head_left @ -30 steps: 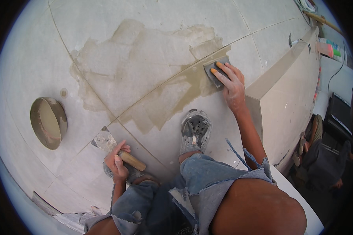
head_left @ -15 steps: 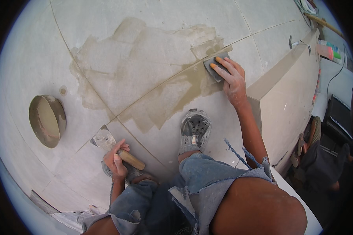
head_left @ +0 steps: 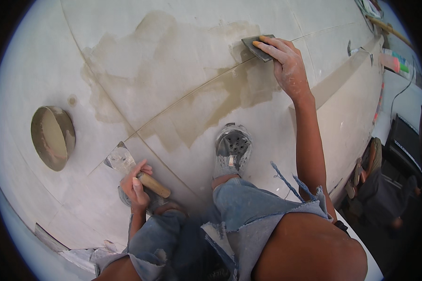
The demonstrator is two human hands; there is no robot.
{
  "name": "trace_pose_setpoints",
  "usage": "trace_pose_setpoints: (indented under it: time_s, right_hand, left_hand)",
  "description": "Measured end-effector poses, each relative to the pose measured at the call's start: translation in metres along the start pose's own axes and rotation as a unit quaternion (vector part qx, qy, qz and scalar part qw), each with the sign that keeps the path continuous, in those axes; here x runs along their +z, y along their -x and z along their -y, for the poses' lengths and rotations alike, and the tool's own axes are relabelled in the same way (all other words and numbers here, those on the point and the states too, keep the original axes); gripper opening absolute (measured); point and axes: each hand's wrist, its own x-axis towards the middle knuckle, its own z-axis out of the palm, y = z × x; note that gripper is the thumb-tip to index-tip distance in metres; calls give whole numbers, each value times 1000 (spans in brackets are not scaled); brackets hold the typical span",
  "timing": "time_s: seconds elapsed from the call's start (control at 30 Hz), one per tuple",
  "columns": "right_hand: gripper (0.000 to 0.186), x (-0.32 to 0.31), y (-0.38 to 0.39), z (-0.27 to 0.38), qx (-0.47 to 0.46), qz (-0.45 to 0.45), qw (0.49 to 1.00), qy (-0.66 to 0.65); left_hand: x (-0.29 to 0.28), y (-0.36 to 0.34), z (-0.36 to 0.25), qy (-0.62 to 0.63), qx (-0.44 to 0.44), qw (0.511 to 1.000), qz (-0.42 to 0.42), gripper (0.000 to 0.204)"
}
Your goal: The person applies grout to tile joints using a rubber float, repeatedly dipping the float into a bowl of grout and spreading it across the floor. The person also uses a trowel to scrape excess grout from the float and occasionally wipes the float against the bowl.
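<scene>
In my right hand [head_left: 290, 63] is a dark, flat, square grout spreader [head_left: 258, 48], pinched with two orange-tipped fingers over it. The spreader is tilted against the tiled floor [head_left: 169, 161] at a joint line. Wet grey-beige grout [head_left: 220, 105] is smeared in a wide patch along the joints, left of and nearer than the spreader. My left hand [head_left: 137, 185] closes round a putty knife [head_left: 122, 159] near my left foot; its blade is smeared and its wooden handle sticks out to the right. A bowl [head_left: 53, 138] coated with grout stands at the left.
My grey clog [head_left: 233, 147] is on the floor between the hands. A raised tiled ledge [head_left: 344, 107] runs along the right, with a small metal tool [head_left: 358, 50] on it. Beyond are a black case [head_left: 405, 140], bottles, a cable and a wooden stick [head_left: 389, 29].
My right hand and the spreader have moved farther away along the joint, and the spreader has turned. The left hand still holds the putty knife. The whole view has shifted slightly.
</scene>
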Motion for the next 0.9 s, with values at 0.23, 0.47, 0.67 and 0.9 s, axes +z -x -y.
trace_pose_setpoints:
  time_s: [0.23, 0.47, 0.67, 0.9]
  right_hand:
    - [49, -5, -8, -1, -22, 110, 993, 27]
    - [50, -28, 47, 31, 46, 120, 992, -2]
    - [56, -15, 97, 130, 90, 166, 982, -1]
    - [56, 18, 96, 165, 81, 141, 987, 3]
  left_hand:
    - [-2, 3, 0, -2, 6, 1000, -10, 74]
    - [2, -1, 0, 3, 14, 1000, -16, 75]
    - [2, -1, 0, 10, 11, 1000, -20, 76]
    - [5, -3, -1, 7, 7, 1000, -29, 76]
